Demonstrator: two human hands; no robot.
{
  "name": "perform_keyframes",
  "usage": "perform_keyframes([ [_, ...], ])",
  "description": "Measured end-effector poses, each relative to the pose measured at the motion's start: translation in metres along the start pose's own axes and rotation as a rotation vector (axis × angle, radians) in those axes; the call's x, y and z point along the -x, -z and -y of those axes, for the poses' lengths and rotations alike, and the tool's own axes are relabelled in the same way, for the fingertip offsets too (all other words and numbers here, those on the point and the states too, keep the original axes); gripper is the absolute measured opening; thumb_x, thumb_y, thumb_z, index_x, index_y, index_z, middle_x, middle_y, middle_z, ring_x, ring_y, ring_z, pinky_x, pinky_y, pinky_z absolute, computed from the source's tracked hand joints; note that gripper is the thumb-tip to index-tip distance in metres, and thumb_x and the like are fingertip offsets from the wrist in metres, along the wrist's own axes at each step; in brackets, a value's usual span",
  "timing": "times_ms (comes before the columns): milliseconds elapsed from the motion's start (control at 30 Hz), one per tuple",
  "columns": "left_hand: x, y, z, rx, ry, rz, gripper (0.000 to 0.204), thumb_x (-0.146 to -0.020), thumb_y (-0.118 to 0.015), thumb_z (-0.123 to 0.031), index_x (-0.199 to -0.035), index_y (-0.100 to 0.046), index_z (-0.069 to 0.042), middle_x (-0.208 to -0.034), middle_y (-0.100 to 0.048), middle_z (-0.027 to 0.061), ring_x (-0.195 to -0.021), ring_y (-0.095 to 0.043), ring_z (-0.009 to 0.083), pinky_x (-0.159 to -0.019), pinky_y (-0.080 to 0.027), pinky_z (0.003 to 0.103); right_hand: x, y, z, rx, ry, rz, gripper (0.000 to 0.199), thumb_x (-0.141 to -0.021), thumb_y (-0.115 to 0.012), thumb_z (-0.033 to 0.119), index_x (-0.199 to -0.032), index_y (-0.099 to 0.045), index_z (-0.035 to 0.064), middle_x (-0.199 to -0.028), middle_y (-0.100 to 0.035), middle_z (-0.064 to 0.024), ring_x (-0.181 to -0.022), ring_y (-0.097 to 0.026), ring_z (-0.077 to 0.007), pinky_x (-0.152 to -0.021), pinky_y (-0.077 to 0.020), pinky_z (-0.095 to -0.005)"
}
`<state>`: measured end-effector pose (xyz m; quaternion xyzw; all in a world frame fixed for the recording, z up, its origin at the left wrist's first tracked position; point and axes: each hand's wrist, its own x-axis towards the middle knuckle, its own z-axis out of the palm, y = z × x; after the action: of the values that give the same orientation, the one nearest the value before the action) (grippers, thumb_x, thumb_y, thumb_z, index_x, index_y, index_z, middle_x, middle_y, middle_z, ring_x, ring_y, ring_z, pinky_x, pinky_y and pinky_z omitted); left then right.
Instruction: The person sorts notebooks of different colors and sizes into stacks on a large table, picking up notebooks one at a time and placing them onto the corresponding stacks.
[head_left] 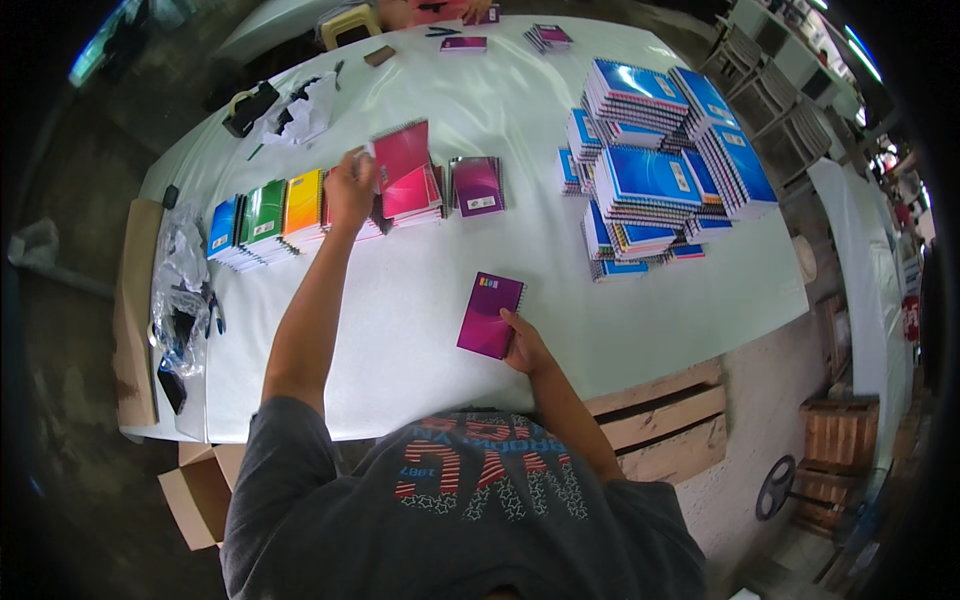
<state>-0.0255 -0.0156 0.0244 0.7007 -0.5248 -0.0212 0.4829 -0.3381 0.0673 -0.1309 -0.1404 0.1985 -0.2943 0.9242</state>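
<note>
Nearest: right hand [526,346] closed on a purple notebook [490,314] at its lower right edge, thumb on top (fingers beneath hidden). Notebook lay ahead and left of that thumb, long axis running away from the body, tipped slightly right. Farther, leftward: left hand [350,186] pinched a red notebook [402,152] at its left edge, contact blurred; notebook extended right of those fingers, tilted above a red stack [414,206]. Far edge: another person's hand [476,12].

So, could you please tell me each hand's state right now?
Left hand: holding a red notebook.
Right hand: holding a purple notebook, thumb on top.
</note>
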Motion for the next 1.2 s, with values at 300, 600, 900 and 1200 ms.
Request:
perform_keyframes([
  [300, 0.108, 0.032, -0.061, 0.64, 0.345, 0.337, 0.025, -0.093, -0.044, -0.014, -0.103, -0.06, 0.001, -0.095, -0.065, 0.004, -0.085, -0.057, 0.0085, -0.078, -0.045, 0.024, 0.007, -0.021, 0.012, -0.07, -0.201, 0.094, 0.055, -0.094, -0.042, 0.043, -0.128, -0.042, 0.0004, -0.118, -0.056, -0.0151, -0.11, -0.055, -0.0252, -0.095, -0.0445, -0.0412],
  [600, 0.149, 0.065, -0.085, 0.604, -0.148, 1.102, 0.034, -0.061, -0.058, -0.012, -0.093, -0.068, -0.009, -0.122, -0.055, 0.016, -0.126, -0.038, 0.0352, -0.106, -0.025, 0.049, 0.028, -0.05, 0.029, 0.28, -0.496, 0.314, 0.054, -0.075, -0.07, 0.023, -0.117, -0.049, -0.0055, -0.105, -0.062, -0.0135, -0.09, -0.063, -0.018, -0.08, -0.0521, -0.0302],
  [900, 0.229, 0.023, -0.042, 0.761, 0.622, 0.627, 0.044, -0.093, -0.049, -0.026, -0.128, -0.037, -0.003, -0.126, -0.046, 0.0129, -0.116, -0.043, 0.0201, -0.097, -0.035, 0.033, 0.018, -0.056, 0.008, 0.693, 0.286, 0.043, 0.028, -0.082, -0.064, 0.011, -0.109, -0.058, 0.0023, -0.097, -0.063, -0.0019, -0.089, -0.057, -0.0106, -0.081, -0.0454, -0.0278],
  [1200, 0.268, 0.003, -0.037, 0.879, 0.505, 0.465, 0.055, -0.07, -0.047, 0.007, -0.122, -0.033, -0.005, -0.116, -0.044, 0.0097, -0.111, -0.043, 0.0192, -0.097, -0.034, 0.032, 0.022, -0.046, -0.016, 0.856, 0.322, 0.086, 0.035, -0.074, -0.067, 0.004, -0.107, -0.055, 0.0015, -0.098, -0.059, -0.0055, -0.093, -0.055, -0.0123, -0.084, -0.0442, -0.0288],
])
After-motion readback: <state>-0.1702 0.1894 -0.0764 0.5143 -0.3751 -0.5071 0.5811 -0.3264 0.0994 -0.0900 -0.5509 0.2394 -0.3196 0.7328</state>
